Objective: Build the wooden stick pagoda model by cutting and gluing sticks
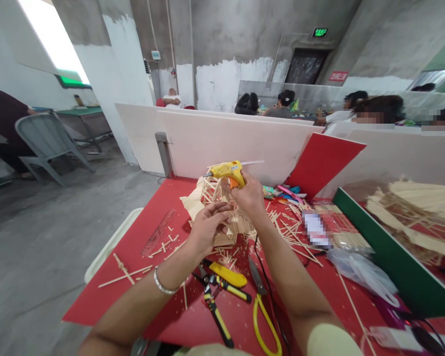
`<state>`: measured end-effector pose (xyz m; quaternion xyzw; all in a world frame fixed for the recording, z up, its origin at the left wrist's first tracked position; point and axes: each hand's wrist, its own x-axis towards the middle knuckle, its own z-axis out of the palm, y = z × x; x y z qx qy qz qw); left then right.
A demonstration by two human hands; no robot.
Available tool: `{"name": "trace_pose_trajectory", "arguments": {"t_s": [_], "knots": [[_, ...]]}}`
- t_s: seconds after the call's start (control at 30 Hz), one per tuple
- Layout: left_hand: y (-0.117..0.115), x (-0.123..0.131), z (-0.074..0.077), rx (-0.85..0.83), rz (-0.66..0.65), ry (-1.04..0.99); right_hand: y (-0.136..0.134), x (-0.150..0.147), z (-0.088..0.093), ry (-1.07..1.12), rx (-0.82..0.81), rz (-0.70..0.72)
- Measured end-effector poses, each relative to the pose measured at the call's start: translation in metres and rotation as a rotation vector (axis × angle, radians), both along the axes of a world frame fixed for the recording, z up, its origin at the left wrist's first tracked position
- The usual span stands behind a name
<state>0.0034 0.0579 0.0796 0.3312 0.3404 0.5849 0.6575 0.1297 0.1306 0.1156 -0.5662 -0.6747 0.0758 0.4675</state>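
My right hand (249,197) is wrapped round a yellow hot glue gun (224,171), its nozzle pointing left and a white glue stick coming out of its back. Below the nozzle stands a model built of thin wooden sticks (193,201), partly hidden by both hands. Close in front of it is my left hand (207,226), fingers curled and pressed together near the thumb; what they pinch, if anything, is too small to make out. A bracelet (163,282) circles the left wrist.
On the red table (159,316) lie yellow-handled scissors (265,324), black-and-yellow pliers (217,306), a yellow utility knife (228,274), a clear ruler (158,232) and loose sticks (291,235). A plastic bag (359,272) and green divider (393,267) stand right. People sit behind white partitions (230,138).
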Motion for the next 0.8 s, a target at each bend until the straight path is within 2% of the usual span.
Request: {"name": "trace_pose_trajectory", "arguments": {"t_s": [0.2,0.27,0.33,0.4,0.5,0.57,0.63,0.8], "knots": [[-0.003,-0.005,0.011,-0.048,-0.028,0.036,0.003,0.008,-0.004,0.073,-0.026,0.072],[-0.006,-0.01,0.014,-0.063,-0.086,0.127,-0.001,0.014,-0.004,0.098,-0.001,0.068],[-0.008,-0.017,0.014,-0.015,-0.093,0.302,-0.01,0.022,-0.002,0.124,0.026,0.069],[-0.008,-0.026,0.012,0.135,0.037,0.559,-0.022,0.029,0.003,0.167,0.036,0.088],[-0.004,-0.038,0.007,0.486,0.322,0.957,-0.038,0.037,0.01,0.259,0.024,0.146],[-0.001,-0.044,0.004,0.67,0.416,1.122,-0.043,0.041,0.012,0.309,0.007,0.172],[0.003,-0.045,0.003,0.747,0.456,1.193,-0.044,0.045,0.011,0.319,-0.029,0.182],[0.014,-0.053,-0.001,0.711,0.612,1.154,-0.046,0.058,0.005,0.25,-0.079,0.147]]}}
